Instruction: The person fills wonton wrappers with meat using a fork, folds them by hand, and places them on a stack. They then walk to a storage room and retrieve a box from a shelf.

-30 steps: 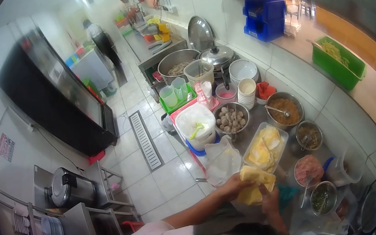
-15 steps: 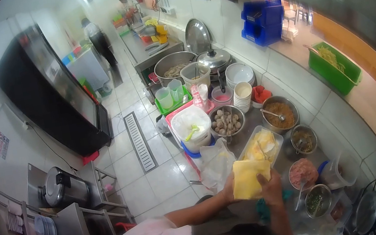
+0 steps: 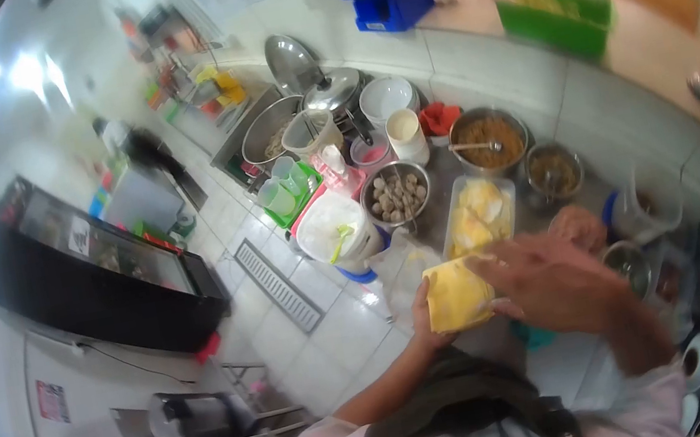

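A stack of yellow square sheets (image 3: 459,295) lies flat in front of my body. My left hand (image 3: 425,322) grips the stack at its left edge. Over its right side reaches my right hand (image 3: 548,277), blurred, its fingers stretched out with the tips at the sheets. Just beyond the stack is a clear rectangular tub (image 3: 509,193) with yellow and white pieces (image 3: 478,213) in it. A translucent plastic bag (image 3: 393,278) lies to the left of the stack.
Around the tub stand a bowl of round balls (image 3: 398,198), a bowl of brown filling (image 3: 491,142) with a spoon, pink minced filling (image 3: 578,227) and a white bucket (image 3: 335,230). Another person (image 3: 139,148) stands far back left. A green bin (image 3: 557,13) sits on the ledge.
The view has tilted and shifted. My right hand has come off its grip on the sheets and its fingers have spread; my left hand still holds the stack.
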### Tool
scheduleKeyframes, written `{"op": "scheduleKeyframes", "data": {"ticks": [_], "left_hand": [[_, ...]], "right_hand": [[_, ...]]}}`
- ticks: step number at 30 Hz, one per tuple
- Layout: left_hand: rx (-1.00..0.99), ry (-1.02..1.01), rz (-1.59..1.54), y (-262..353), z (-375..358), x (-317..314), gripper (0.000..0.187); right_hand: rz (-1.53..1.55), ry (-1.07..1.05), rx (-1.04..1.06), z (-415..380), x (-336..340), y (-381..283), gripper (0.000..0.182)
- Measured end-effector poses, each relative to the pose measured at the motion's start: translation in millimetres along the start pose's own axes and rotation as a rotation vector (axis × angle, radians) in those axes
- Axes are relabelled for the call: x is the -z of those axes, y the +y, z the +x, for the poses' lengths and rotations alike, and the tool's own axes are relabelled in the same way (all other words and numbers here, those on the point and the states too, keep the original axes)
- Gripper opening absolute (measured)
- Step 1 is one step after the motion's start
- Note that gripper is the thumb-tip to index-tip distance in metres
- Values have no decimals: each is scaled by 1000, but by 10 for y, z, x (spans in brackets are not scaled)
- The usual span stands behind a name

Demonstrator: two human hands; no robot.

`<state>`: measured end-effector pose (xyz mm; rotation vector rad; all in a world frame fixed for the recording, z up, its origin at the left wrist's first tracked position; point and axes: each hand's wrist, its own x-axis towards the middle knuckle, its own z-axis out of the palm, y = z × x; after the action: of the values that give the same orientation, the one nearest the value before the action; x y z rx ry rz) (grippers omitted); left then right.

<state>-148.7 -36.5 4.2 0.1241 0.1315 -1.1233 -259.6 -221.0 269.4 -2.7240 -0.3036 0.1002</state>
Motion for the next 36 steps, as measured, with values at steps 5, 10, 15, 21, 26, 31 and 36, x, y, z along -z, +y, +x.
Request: {"op": "scheduleKeyframes", "data": {"ticks": [5, 10, 15, 21, 26, 31, 36], "left_hand": [[-56, 0, 9, 23, -73, -23, 67], [-71, 34, 8, -12, -77, 30, 67], [-66, 53, 16, -9, -1, 59, 66], [-50, 86, 25, -22, -13, 187, 66], [-63, 82, -2, -71, -100, 259, 66], [-58, 85, -18, -212, -106, 324, 66], [1, 94, -24, -278, -173, 236, 67]], "right_hand": [[-300, 293, 372, 48, 686, -659, 37], [-432, 453, 521, 240, 743, -826, 37], [-468, 514, 633, 338, 801, -934, 37], [-482, 508, 700, 445, 809, -935, 37], [-486, 490, 708, 401, 868, -1078, 37], [-465, 508, 712, 434, 789, -1075, 37], [-422, 530, 810, 461, 715, -1196, 37]]}}
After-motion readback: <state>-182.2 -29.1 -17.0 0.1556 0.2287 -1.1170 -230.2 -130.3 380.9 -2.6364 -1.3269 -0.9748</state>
